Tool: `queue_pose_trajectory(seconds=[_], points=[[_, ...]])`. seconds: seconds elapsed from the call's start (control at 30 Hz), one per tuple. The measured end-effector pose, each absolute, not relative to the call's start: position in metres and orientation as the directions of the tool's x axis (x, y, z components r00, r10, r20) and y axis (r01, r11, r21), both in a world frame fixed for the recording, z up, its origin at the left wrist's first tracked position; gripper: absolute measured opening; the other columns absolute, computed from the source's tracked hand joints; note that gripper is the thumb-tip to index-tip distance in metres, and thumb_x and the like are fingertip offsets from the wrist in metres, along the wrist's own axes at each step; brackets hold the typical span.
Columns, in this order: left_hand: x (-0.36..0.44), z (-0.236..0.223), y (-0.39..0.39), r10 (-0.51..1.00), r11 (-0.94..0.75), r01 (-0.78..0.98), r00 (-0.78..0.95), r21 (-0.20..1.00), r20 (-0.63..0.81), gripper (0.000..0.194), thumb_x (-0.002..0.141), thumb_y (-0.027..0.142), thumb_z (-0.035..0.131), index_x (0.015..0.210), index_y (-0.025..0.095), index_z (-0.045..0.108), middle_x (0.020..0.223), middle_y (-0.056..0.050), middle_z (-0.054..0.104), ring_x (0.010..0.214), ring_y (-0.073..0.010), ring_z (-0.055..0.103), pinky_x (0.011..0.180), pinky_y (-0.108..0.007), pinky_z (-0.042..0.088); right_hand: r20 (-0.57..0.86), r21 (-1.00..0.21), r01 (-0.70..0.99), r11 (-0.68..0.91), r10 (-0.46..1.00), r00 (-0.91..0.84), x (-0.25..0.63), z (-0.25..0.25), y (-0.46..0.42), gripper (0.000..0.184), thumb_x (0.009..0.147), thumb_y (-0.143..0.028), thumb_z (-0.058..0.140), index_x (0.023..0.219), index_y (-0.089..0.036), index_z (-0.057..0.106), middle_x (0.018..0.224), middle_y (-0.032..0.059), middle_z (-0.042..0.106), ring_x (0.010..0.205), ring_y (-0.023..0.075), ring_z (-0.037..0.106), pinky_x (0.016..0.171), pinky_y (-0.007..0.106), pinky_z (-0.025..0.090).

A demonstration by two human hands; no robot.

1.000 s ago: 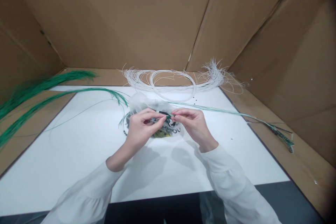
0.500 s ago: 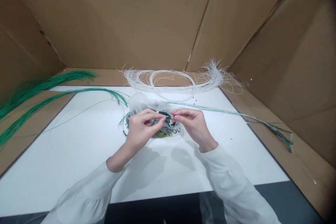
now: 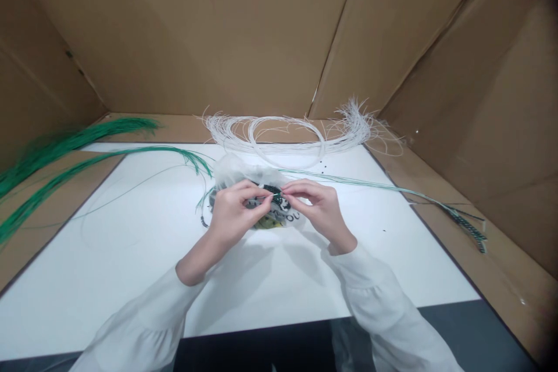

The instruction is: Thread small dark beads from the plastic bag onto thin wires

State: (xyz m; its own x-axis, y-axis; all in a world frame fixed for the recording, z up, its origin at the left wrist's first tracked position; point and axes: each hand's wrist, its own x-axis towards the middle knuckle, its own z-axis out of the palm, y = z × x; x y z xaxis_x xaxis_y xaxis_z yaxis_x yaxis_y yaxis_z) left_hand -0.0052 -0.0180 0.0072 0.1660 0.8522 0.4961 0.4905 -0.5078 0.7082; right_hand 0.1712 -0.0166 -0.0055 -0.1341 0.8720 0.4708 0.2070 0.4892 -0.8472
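Observation:
My left hand [image 3: 235, 209] is closed in a pinch on a thin pale strand [image 3: 275, 195], whose end points to the right. My right hand [image 3: 317, 206] pinches at the tip of that strand; whatever its fingertips hold is too small to name. Both hands are over a clear plastic bag [image 3: 233, 168] with printed letters. Inside it lie small dark and white pieces that look like beads, and something yellow, partly hidden by my fingers. A short dark-and-white beaded end [image 3: 203, 221] shows at the bag's left side.
Long bundles of green strands [image 3: 108, 154] reach in from the left. A coil of white strands [image 3: 288, 142] lies at the back. Green strands with black-and-white patterned ends [image 3: 471, 229] hang over the right edge. Cardboard walls [image 3: 196, 35] enclose the white table [image 3: 131, 256].
My right hand has shifted slightly left, toward my left fingertips. The left hand has stayed nearly in place, still pinching the strand.

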Motion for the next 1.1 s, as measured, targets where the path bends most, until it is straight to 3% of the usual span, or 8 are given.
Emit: queue_pose_trajectory(seconds=[0.1, 0.23, 0.43, 0.57, 0.7, 1.1], points=[[-0.0049, 0.0068, -0.0172, 0.854, -0.508, 0.507, 0.195, 0.696, 0.482, 0.009, 0.07, 0.019, 0.062, 0.07, 0.019, 0.071, 0.066, -0.002, 0.066, 0.052, -0.0091, 0.053, 0.045, -0.019, 0.037, 0.503, -0.803, 0.271, 0.531, 0.847, -0.17, 0.1711, -0.0041, -0.0177, 0.012, 0.072, -0.019, 0.062, 0.078, -0.026, 0.071, 0.084, 0.0034, 0.069, 0.082, 0.0201, 0.063, 0.079, 0.036, 0.049], [-0.004, 0.005, -0.0173, 0.846, -0.529, 0.493, 0.242, 0.691, 0.475, 0.01, 0.072, 0.019, 0.062, 0.074, 0.019, 0.072, 0.067, -0.002, 0.066, 0.052, -0.0087, 0.052, 0.046, -0.019, 0.037, 0.477, -0.827, 0.227, 0.514, 0.856, -0.198, 0.1692, -0.0043, -0.0192, 0.011, 0.073, -0.018, 0.062, 0.078, -0.024, 0.07, 0.083, 0.0043, 0.069, 0.082, 0.0196, 0.063, 0.078, 0.035, 0.049], [-0.0028, 0.0063, -0.0207, 0.852, -0.522, 0.437, 0.23, 0.732, 0.47, 0.013, 0.074, 0.025, 0.062, 0.076, 0.018, 0.072, 0.068, -0.003, 0.066, 0.048, -0.008, 0.048, 0.045, -0.02, 0.037, 0.315, -0.949, -0.041, 0.312, 0.942, -0.114, 0.1657, -0.0078, -0.0193, 0.007, 0.069, -0.021, 0.068, 0.075, -0.022, 0.068, 0.079, 0.0022, 0.07, 0.074, 0.0164, 0.065, 0.069, 0.03, 0.053], [-0.0025, 0.0082, -0.022, 0.856, -0.515, 0.415, 0.218, 0.75, 0.468, 0.012, 0.074, 0.025, 0.063, 0.076, 0.017, 0.072, 0.071, -0.004, 0.067, 0.048, -0.0082, 0.049, 0.046, -0.02, 0.038, 0.259, -0.953, -0.172, 0.248, 0.965, -0.045, 0.1642, -0.0044, -0.0192, 0.019, 0.062, -0.017, 0.073, 0.079, -0.023, 0.066, 0.074, -0.0001, 0.071, 0.071, 0.015, 0.067, 0.07, 0.028, 0.055], [-0.0022, 0.0078, -0.0218, 0.841, -0.54, 0.395, 0.232, 0.743, 0.489, 0.012, 0.073, 0.024, 0.064, 0.074, 0.016, 0.072, 0.071, -0.005, 0.068, 0.055, -0.0105, 0.056, 0.049, -0.02, 0.041, 0.232, -0.956, -0.191, 0.223, 0.972, -0.03, 0.1644, -0.0025, -0.0193, 0.017, 0.062, -0.017, 0.072, 0.078, -0.021, 0.066, 0.072, 0.0003, 0.072, 0.067, 0.0146, 0.068, 0.068, 0.028, 0.056], [-0.0019, 0.0061, -0.0201, 0.834, -0.55, 0.414, 0.234, 0.725, 0.5, 0.011, 0.073, 0.024, 0.063, 0.073, 0.016, 0.072, 0.069, -0.004, 0.068, 0.053, -0.0093, 0.054, 0.047, -0.02, 0.04, 0.241, -0.959, -0.159, 0.235, 0.97, -0.016, 0.164, -0.0031, -0.0192, 0.017, 0.06, -0.015, 0.073, 0.075, -0.02, 0.066, 0.071, 0.0001, 0.072, 0.068, 0.0149, 0.068, 0.066, 0.025, 0.055]])
